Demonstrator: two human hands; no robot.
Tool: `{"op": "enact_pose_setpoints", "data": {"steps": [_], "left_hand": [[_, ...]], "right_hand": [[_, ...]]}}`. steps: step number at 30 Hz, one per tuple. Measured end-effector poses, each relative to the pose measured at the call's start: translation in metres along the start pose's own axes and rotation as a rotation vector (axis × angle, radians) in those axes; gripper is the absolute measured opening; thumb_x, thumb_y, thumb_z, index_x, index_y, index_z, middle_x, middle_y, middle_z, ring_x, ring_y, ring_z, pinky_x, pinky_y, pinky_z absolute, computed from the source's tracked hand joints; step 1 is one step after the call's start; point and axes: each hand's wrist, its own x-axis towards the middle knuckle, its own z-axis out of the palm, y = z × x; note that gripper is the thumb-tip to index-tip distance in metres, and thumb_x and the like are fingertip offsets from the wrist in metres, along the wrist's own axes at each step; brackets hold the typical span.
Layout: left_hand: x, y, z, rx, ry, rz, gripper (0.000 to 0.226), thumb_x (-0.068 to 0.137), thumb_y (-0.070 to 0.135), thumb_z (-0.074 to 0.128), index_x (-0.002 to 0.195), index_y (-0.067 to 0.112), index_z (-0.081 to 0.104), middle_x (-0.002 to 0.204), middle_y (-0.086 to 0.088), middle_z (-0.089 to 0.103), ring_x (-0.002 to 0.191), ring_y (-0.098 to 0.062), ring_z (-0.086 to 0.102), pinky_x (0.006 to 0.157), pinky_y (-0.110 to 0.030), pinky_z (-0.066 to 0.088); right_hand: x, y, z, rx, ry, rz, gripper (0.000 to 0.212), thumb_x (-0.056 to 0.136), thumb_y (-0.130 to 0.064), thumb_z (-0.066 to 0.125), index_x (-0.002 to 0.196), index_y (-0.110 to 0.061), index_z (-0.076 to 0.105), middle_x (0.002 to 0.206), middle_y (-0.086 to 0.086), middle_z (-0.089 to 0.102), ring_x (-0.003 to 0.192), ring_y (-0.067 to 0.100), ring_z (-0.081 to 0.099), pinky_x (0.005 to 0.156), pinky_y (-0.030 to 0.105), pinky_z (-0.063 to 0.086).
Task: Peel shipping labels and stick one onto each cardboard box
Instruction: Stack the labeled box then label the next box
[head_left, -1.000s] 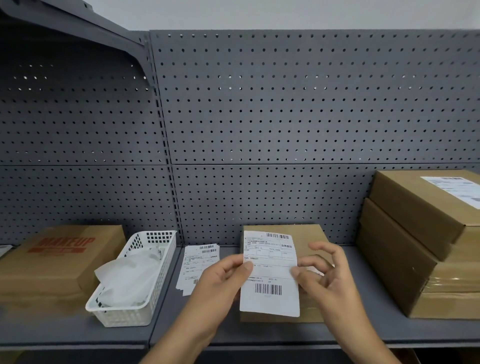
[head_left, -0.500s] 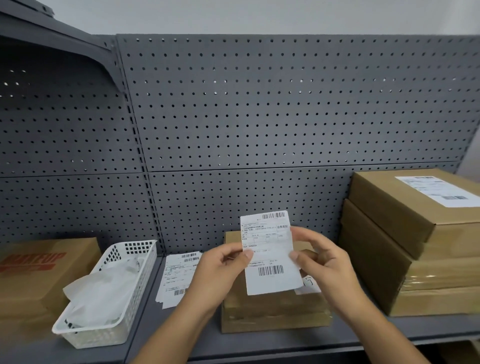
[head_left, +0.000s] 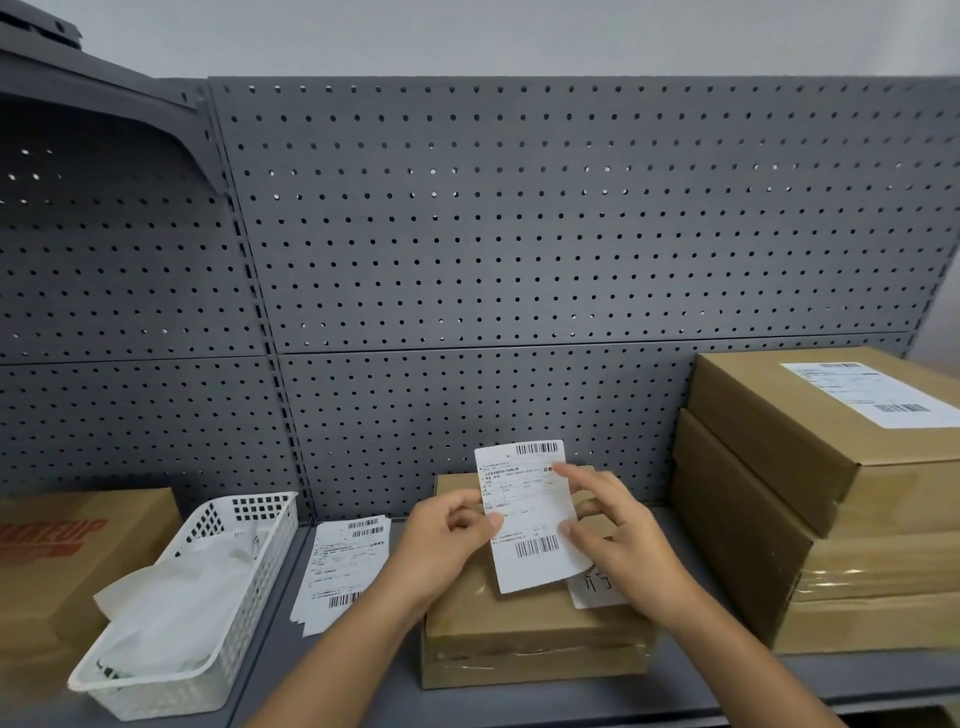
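Observation:
A white shipping label (head_left: 530, 519) with two barcodes is held upright above a flat cardboard box (head_left: 524, 629) on the grey shelf. My left hand (head_left: 447, 545) pinches the label's left edge. My right hand (head_left: 618, 535) grips its right edge with thumb low and a fingertip near the top right corner. A small white sticker (head_left: 597, 590) shows on the box top under the right hand. A stack of more labels (head_left: 343, 566) lies on the shelf to the left of the box.
A white plastic basket (head_left: 208, 597) holding crumpled backing paper stands at the left, beside a printed cardboard box (head_left: 78, 556). Two stacked boxes (head_left: 831, 509) sit at the right, the top one bearing a label (head_left: 872, 395). Grey pegboard (head_left: 519, 234) backs the shelf.
Both hands have raised the label off the box top and hold it upright. My right fingers have shifted up toward its top right corner. The camera has tilted and moved.

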Motion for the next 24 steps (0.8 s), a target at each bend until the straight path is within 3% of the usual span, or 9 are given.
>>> {"op": "enact_pose_setpoints", "data": {"steps": [3,8,12,15,18,21,24], "left_hand": [[0.007,-0.006,0.000,0.038,-0.026,-0.032,0.018,0.099,0.020,0.069,0.114,0.030,0.073,0.099,0.004,0.081,0.096,-0.004,0.075,0.085,-0.017,0.051],[0.017,-0.012,-0.004,0.078,-0.039,-0.055,0.019,0.101,0.022,0.068,0.117,0.032,0.071,0.099,-0.001,0.081,0.095,-0.004,0.076,0.086,-0.020,0.051],[0.024,-0.019,-0.008,0.116,-0.047,-0.072,0.026,0.098,0.025,0.072,0.122,0.032,0.069,0.099,-0.005,0.081,0.097,-0.009,0.076,0.094,-0.031,0.055],[0.025,-0.024,-0.009,0.113,-0.064,-0.082,0.032,0.093,0.022,0.078,0.123,0.029,0.070,0.102,-0.005,0.080,0.095,-0.012,0.077,0.097,-0.036,0.058],[0.027,-0.026,-0.010,0.095,-0.079,-0.089,0.038,0.089,0.016,0.082,0.123,0.027,0.071,0.101,-0.003,0.080,0.085,-0.007,0.077,0.085,-0.029,0.060],[0.027,-0.026,-0.011,0.120,-0.108,-0.079,0.046,0.085,0.011,0.085,0.125,0.026,0.069,0.104,-0.004,0.079,0.067,0.004,0.069,0.069,-0.015,0.052],[0.027,-0.028,-0.012,0.155,-0.141,-0.064,0.059,0.079,0.005,0.088,0.128,0.027,0.065,0.106,-0.004,0.077,0.065,0.008,0.063,0.064,-0.008,0.048]], "right_hand": [[0.002,0.010,0.001,0.020,-0.002,0.021,0.068,0.094,0.005,0.069,0.143,-0.041,0.057,0.116,0.002,0.060,0.092,0.019,0.061,0.082,0.020,0.052],[0.008,0.018,0.005,0.075,-0.041,0.053,0.075,0.092,0.005,0.071,0.145,-0.044,0.054,0.113,0.006,0.057,0.089,0.028,0.056,0.077,0.023,0.053],[0.011,0.023,0.007,0.059,-0.073,0.038,0.078,0.090,0.005,0.075,0.147,-0.043,0.053,0.119,0.007,0.056,0.083,0.014,0.057,0.077,0.024,0.054],[0.014,0.028,0.007,0.030,-0.090,0.042,0.079,0.088,0.003,0.077,0.146,-0.044,0.053,0.123,0.006,0.054,0.084,0.014,0.058,0.081,0.025,0.054],[0.012,0.029,0.007,-0.006,-0.102,0.061,0.079,0.087,0.002,0.079,0.147,-0.043,0.051,0.123,0.005,0.055,0.086,0.012,0.059,0.083,0.025,0.054],[0.010,0.028,0.009,-0.052,-0.105,0.069,0.078,0.086,-0.003,0.081,0.146,-0.041,0.051,0.122,-0.002,0.055,0.087,0.008,0.059,0.085,0.022,0.053],[0.009,0.028,0.011,-0.122,-0.126,0.060,0.081,0.083,-0.006,0.085,0.147,-0.042,0.049,0.131,-0.009,0.051,0.094,0.010,0.059,0.090,0.019,0.051]]}}
